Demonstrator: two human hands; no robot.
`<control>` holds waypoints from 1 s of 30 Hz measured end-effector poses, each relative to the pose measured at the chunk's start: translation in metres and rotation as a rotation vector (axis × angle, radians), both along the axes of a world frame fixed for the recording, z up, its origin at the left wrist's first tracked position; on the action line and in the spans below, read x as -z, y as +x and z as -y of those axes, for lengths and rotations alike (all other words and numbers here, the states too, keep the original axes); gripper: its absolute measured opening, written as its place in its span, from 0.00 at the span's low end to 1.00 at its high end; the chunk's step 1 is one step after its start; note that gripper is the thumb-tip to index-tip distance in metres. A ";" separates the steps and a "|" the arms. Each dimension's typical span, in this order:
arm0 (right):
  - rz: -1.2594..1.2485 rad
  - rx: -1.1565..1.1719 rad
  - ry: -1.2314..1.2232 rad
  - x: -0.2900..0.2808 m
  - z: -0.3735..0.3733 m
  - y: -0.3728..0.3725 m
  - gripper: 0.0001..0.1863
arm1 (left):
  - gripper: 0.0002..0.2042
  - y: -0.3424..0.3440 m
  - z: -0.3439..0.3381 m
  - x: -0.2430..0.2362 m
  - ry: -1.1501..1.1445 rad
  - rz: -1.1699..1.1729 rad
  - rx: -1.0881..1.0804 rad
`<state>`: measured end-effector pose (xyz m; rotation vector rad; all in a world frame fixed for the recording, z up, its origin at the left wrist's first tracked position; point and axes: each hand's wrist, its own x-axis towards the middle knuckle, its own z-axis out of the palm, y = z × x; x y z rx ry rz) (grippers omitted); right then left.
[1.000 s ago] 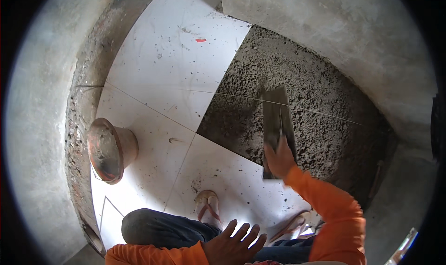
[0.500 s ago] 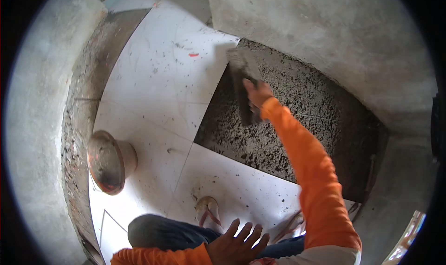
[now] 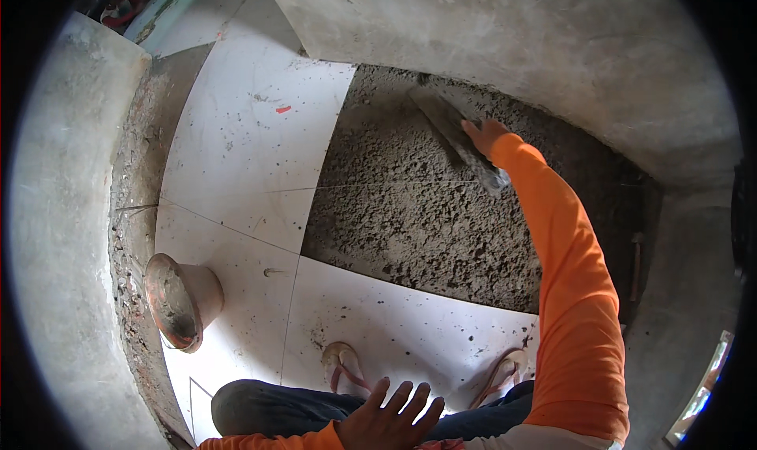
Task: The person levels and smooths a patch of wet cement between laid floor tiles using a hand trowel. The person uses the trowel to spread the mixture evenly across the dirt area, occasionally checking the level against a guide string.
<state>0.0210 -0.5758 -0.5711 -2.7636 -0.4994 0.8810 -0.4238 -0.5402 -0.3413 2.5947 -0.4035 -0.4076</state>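
Observation:
My right hand (image 3: 489, 136) is closed around a long, flat plastering trowel (image 3: 445, 127). The trowel lies slanted over the far part of a rough grey mortar bed (image 3: 402, 229), near the back wall. Its handle is mostly hidden by my fingers. My left hand (image 3: 390, 420) hangs over my knees with the fingers spread, holding nothing. White floor tiles (image 3: 244, 150) border the mortar on its left and near sides. A thin, taut string (image 3: 386, 184) crosses over the bed.
A mortar-smeared bucket (image 3: 206, 292) stands on the tiles at the left. Grey cement walls (image 3: 489, 32) enclose the left, back and right. A hammer-like tool (image 3: 636, 265) is by the right wall. My sandalled feet (image 3: 347, 367) are on the near tiles.
The trowel has moved right across the mortar, away from the left tile edge, and its slant has steepened toward the right. My left hand stays spread. The whole view has shifted slightly.

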 end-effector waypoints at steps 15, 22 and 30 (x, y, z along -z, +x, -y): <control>0.208 0.403 -0.088 0.022 0.312 0.039 0.45 | 0.22 0.018 0.061 0.003 -0.016 -0.097 0.183; -0.175 0.923 0.495 0.013 0.399 0.025 0.39 | 0.25 0.004 0.072 -0.001 0.052 -0.158 0.165; -0.066 0.426 0.283 -0.052 0.279 -0.019 0.41 | 0.27 0.012 0.062 0.002 0.022 -0.308 0.181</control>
